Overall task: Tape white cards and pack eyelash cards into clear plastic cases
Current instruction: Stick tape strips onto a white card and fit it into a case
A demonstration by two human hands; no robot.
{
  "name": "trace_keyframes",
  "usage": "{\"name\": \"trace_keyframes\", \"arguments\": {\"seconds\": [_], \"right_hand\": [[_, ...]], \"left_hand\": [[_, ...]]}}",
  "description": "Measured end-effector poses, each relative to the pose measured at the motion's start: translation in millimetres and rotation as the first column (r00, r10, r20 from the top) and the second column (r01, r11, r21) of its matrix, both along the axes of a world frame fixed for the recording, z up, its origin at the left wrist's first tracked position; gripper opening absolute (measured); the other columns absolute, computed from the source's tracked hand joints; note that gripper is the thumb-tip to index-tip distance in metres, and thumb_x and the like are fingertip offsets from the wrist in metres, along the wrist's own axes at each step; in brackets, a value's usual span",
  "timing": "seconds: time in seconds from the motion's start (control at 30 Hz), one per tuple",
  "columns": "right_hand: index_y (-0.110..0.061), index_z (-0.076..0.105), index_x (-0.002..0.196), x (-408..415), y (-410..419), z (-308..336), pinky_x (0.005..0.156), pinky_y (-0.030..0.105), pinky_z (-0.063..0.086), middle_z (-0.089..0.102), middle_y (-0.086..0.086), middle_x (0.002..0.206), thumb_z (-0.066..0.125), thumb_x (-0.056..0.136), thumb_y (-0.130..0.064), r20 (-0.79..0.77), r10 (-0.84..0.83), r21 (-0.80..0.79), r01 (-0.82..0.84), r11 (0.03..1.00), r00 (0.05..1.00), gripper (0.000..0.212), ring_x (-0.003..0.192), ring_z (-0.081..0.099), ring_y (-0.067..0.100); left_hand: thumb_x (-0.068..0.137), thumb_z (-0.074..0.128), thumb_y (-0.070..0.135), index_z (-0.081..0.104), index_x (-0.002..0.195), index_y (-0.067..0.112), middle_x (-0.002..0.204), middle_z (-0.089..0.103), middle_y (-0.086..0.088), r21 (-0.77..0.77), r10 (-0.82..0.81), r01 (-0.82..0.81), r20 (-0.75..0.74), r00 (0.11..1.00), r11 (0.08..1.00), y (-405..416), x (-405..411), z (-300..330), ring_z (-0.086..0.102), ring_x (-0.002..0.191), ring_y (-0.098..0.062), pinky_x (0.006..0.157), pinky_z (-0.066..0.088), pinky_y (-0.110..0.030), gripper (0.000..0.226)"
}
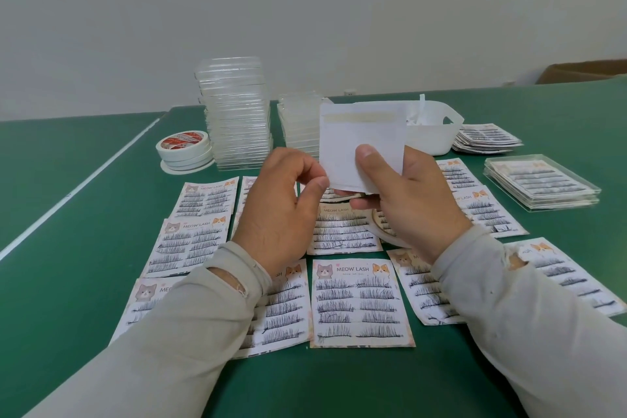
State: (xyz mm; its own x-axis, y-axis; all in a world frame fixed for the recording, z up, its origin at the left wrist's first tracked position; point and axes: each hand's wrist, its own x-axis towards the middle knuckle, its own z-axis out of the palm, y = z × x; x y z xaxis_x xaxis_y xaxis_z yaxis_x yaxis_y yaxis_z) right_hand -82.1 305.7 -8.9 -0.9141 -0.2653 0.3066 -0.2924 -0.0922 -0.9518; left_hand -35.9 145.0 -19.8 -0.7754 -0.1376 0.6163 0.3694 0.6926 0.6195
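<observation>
Nearest, on the green table [68,316]: rows of eyelash cards [360,302] printed MEOW LASH, lying flat, several partly under the 2 sleeves. Above them, raised off the table: right hand [403,200] gripping a white card [361,142] upright, thumb on its near face, fingers curled behind its lower edge; a yellowish tape strip [359,118] across the card's top. Just left: left hand [281,204], fingers curled, thumb tip at the card's lower left edge; whether pinching it, cannot tell. Under the right hand: part of a tape roll [386,237] on the cards. Right: filled cases [541,185] stacked. Farther: 2 stacks of clear cases [237,112], tape rolls [183,149] left, white bin [437,132] and a card pile [487,139] right.
</observation>
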Motion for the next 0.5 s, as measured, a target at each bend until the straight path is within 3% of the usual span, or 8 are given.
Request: {"name": "trace_keyframes", "arguments": {"seconds": [0.07, 0.13, 0.23, 0.27, 0.37, 0.43, 0.5], "right_hand": [[-0.029, 0.07, 0.104, -0.9, 0.4, -1.6, 0.062, 0.026, 0.06, 0.077, -0.008, 0.097, 0.053, 0.105, -0.032, -0.088, -0.054, 0.08, 0.061, 0.995, 0.995, 0.017, 0.085, 0.073, 0.012], [-0.03, 0.07, 0.104, -2.3, 2.4, -2.4, 0.063, 0.028, 0.061, 0.077, -0.006, 0.095, 0.053, 0.105, -0.031, -0.121, -0.067, 0.142, 0.084, 0.986, 0.99, 0.017, 0.084, 0.073, 0.016], [-0.03, 0.071, 0.101, -3.0, 5.2, -1.8, 0.063, 0.026, 0.06, 0.078, -0.008, 0.092, 0.053, 0.105, -0.029, -0.061, 0.017, 0.212, -0.004, 0.977, 0.998, 0.019, 0.081, 0.075, 0.015], [-0.027, 0.072, 0.101, -2.1, 5.6, -0.8, 0.062, 0.026, 0.061, 0.078, -0.008, 0.091, 0.053, 0.105, -0.03, -0.003, 0.061, 0.208, -0.059, 0.976, 0.998, 0.02, 0.079, 0.076, 0.015], [-0.012, 0.073, 0.1, 0.0, 4.9, 3.1, 0.06, 0.027, 0.062, 0.079, 0.007, 0.084, 0.053, 0.104, -0.04, 0.197, 0.129, 0.17, -0.163, 0.972, 0.972, 0.035, 0.075, 0.077, 0.024], [-0.002, 0.071, 0.091, -3.3, 5.4, 2.3, 0.057, 0.031, 0.057, 0.074, 0.012, 0.074, 0.051, 0.102, -0.049, 0.185, -0.006, 0.208, -0.034, 0.977, 0.983, 0.052, 0.069, 0.075, 0.023], [-0.004, 0.066, 0.081, -9.9, 8.7, -0.5, 0.063, 0.034, 0.051, 0.063, 0.01, 0.069, 0.055, 0.1, -0.047, -0.104, -0.24, 0.276, 0.26, 0.926, 0.965, 0.048, 0.063, 0.064, 0.013]], "left_hand": [[0.096, 0.064, 0.009, 0.06, 0.087, 0.023, 0.114, 0.054, 0.009, 0.015, -0.061, 0.061, 0.045, 0.997, 0.998, 0.9, 0.8, 0.6, 0.046, 0.107, 0.015, 0.087, 0.043, -0.013, 0.017], [0.097, 0.064, 0.012, 0.062, 0.085, 0.024, 0.124, 0.057, 0.009, 0.179, -0.182, 0.155, 0.142, 0.973, 0.972, 3.6, 1.2, 1.6, 0.051, 0.116, 0.009, 0.098, 0.047, -0.021, 0.018], [0.099, 0.061, 0.012, 0.064, 0.085, 0.019, 0.092, 0.067, 0.005, 0.527, -0.371, 0.216, 0.207, 0.905, 0.822, 3.2, 1.3, 4.4, 0.063, 0.092, -0.012, 0.104, 0.051, -0.047, 0.016], [0.099, 0.06, 0.011, 0.065, 0.084, 0.019, 0.084, 0.065, 0.001, 0.578, -0.384, 0.202, 0.21, 0.899, 0.791, 1.2, 0.4, 4.9, 0.06, 0.084, -0.017, 0.101, 0.051, -0.05, 0.017], [0.099, 0.061, 0.009, 0.066, 0.084, 0.018, 0.089, 0.062, -0.013, 0.599, -0.336, 0.141, 0.228, 0.914, 0.788, -2.3, -0.9, 5.4, 0.054, 0.086, -0.027, 0.1, 0.046, -0.061, 0.018], [0.098, 0.063, 0.01, 0.069, 0.083, 0.019, 0.09, 0.067, -0.01, 0.608, -0.276, 0.086, 0.225, 0.935, 0.789, -2.0, -1.8, 5.6, 0.058, 0.088, -0.026, 0.098, 0.053, -0.058, 0.018], [0.098, 0.064, 0.01, 0.071, 0.081, 0.02, 0.084, 0.069, -0.001, 0.6, -0.213, 0.044, 0.214, 0.953, 0.799, -3.1, -3.6, 4.6, 0.061, 0.084, -0.019, 0.088, 0.06, -0.044, 0.02]]}}
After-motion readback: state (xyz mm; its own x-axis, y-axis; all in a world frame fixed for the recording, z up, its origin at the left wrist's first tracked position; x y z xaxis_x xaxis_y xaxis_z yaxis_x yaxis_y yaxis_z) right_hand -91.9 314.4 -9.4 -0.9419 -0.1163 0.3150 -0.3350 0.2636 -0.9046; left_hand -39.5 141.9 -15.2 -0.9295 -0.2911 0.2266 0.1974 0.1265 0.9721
